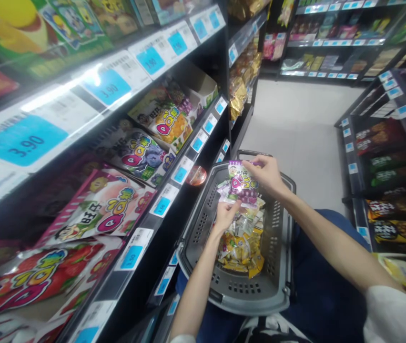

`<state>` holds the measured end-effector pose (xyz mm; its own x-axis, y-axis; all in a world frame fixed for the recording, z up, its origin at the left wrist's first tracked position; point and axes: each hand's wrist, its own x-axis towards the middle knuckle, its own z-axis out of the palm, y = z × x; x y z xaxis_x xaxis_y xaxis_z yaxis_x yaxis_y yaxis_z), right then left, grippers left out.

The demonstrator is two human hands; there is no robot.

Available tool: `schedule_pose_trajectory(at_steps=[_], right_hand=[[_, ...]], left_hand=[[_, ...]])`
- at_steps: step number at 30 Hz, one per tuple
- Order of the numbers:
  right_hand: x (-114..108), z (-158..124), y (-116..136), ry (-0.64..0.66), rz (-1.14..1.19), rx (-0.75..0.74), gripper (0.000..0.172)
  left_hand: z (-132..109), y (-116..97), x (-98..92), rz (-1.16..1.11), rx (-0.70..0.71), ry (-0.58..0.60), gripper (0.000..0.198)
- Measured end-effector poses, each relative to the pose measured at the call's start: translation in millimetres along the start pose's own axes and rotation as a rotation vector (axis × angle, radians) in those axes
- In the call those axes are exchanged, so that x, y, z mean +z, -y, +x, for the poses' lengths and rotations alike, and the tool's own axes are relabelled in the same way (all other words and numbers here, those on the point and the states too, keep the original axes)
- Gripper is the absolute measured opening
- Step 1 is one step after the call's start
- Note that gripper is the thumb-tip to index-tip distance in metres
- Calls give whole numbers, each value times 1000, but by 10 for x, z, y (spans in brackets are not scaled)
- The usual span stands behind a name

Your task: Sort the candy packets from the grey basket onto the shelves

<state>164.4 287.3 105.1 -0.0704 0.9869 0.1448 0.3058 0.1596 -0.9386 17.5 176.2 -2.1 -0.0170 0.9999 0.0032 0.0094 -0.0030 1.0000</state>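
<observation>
A purple packet of gummy candy (243, 185) with a grape picture is held up over the grey shopping basket (278, 267). My right hand (265, 175) pinches its upper right corner, and my left hand (226, 215) grips its lower left edge. Beneath it in the basket lie small yellow and pale wrapped snacks (240, 250). The basket rests against my legs, its dark handle (255, 153) folded to the far side.
To the left, a shelf carries gummy packets with strawberry (42, 271), peach (106, 209), blueberry (142, 155) and orange (174, 124) pictures. Blue price tags (162, 206) line its edge. A round red-lidded tub (196, 176) shows beside the basket. More snack racks (396, 176) stand right.
</observation>
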Motion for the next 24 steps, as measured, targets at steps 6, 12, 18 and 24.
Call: schedule_pose_trajectory(at_steps=[6,12,18,24], right_hand=[[2,-15,3,5,93,39,44],[10,-38,72,-8,252,166,44],[21,-33,76,-21,369,273,42],[16,-43,82,-16,373,288,43]], left_hand=[[-48,-46,61,-14,-1,34,47],[-57,-108,73,3,-26,20,52],[-59,-179,77,-36,-31,27,53],[-65,-171,74,-28,3,29,52]])
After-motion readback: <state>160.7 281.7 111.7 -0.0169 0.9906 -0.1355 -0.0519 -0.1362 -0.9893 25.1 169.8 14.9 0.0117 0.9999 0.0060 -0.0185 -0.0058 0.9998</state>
